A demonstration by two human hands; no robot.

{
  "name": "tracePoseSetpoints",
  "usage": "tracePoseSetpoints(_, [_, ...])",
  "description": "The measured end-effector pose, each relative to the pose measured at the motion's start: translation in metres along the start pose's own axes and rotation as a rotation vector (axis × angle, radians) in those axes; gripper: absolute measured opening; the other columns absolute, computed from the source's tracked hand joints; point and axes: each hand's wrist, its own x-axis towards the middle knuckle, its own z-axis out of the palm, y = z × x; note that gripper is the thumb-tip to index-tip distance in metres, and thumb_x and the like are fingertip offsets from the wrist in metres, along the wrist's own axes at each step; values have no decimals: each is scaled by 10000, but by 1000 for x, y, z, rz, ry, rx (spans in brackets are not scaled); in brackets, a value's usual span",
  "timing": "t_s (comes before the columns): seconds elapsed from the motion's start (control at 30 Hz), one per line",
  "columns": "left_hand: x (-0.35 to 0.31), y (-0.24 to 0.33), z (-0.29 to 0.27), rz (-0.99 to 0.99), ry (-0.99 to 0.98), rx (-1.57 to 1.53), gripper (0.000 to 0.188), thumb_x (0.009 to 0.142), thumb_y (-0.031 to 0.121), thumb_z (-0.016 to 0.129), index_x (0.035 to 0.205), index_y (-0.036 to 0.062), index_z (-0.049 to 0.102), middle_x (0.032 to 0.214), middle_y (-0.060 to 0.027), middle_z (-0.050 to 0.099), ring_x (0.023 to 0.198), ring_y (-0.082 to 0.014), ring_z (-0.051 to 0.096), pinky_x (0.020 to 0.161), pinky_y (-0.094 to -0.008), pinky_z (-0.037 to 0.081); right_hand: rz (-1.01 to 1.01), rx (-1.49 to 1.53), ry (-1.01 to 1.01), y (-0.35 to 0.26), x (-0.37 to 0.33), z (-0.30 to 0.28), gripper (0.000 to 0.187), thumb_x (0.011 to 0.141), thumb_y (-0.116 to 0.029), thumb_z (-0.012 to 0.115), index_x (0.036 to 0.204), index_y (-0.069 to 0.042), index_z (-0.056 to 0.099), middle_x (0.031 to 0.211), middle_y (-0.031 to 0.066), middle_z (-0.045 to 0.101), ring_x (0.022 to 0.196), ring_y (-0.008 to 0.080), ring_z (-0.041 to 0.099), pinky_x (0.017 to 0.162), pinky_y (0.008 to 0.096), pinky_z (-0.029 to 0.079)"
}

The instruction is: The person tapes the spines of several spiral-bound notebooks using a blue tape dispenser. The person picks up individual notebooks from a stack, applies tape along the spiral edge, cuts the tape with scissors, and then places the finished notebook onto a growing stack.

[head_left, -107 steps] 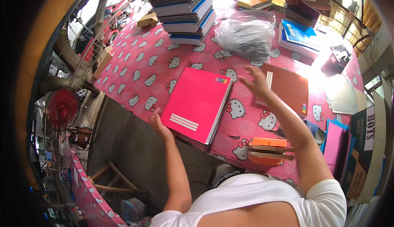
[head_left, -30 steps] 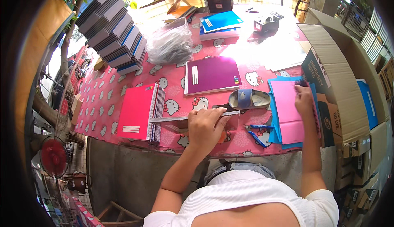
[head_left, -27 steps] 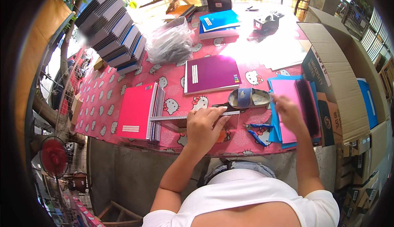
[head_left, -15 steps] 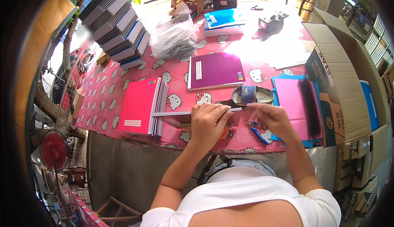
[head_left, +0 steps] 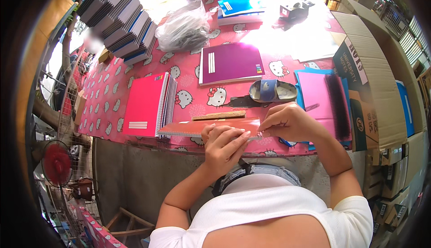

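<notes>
An orange-red notebook [head_left: 206, 126] stands tilted at the table's near edge, its wire-bound edge toward me. My left hand [head_left: 223, 147] grips this edge, the fingers lying together over it. At the notebook's right end my right hand [head_left: 287, 121] is closed in a pinch at the corner. What sits between its fingertips is too small to make out. Just behind the notebook lies a brown wooden strip [head_left: 219, 115]. A stack of pink-red spiral notebooks [head_left: 146, 106] lies to the left, touching or nearly touching the notebook's left end. Partly hidden by my right hand is a blue tool [head_left: 287, 143].
A blue slipper [head_left: 273, 91] and a purple notebook [head_left: 231, 64] lie beyond my hands. Pink sheets [head_left: 314, 95] with black coils [head_left: 337, 109] are at right, beside an open cardboard box [head_left: 370, 77]. Tall notebook stacks [head_left: 119, 21] and a plastic bag [head_left: 184, 26] stand at back left.
The notebook has tipped so its orange-red cover shows, and the wooden strip is now visible behind it. My right hand has come down and left to the corner. The view has shifted.
</notes>
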Motion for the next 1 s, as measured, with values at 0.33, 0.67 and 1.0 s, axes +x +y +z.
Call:
tracePoseSetpoints(0.33, [0, -3, 4, 14, 45, 29, 250, 679, 135, 800, 919, 107, 738, 850, 3, 669, 826, -153, 576, 937, -359, 311, -38, -97, -11, 1, 2, -1, 89, 742, -55, 712, 830, -66, 725, 723, 91, 633, 675, 246, 620, 627, 353, 486])
tracePoseSetpoints(0.67, [34, -9, 13, -181, 81, 153, 200, 695, 200, 786, 868, 132, 714, 804, 19, 657, 836, -156, 597, 967, -379, 267, 51, -406, 381, -8, 1, 22, 113, 832, -69, 622, 928, -46, 567, 817, 129, 628, 756, 349, 617, 634, 439, 469])
tracePoseSetpoints(1.0, [39, -20, 13, -161, 106, 104, 207, 655, 161, 800, 836, 131, 705, 827, 15, 672, 824, -167, 590, 884, -369, 349, -53, -433, 312, 0, 12, 15, 157, 814, -37, 614, 967, -52, 580, 852, 102, 571, 776, 312, 626, 642, 394, 489])
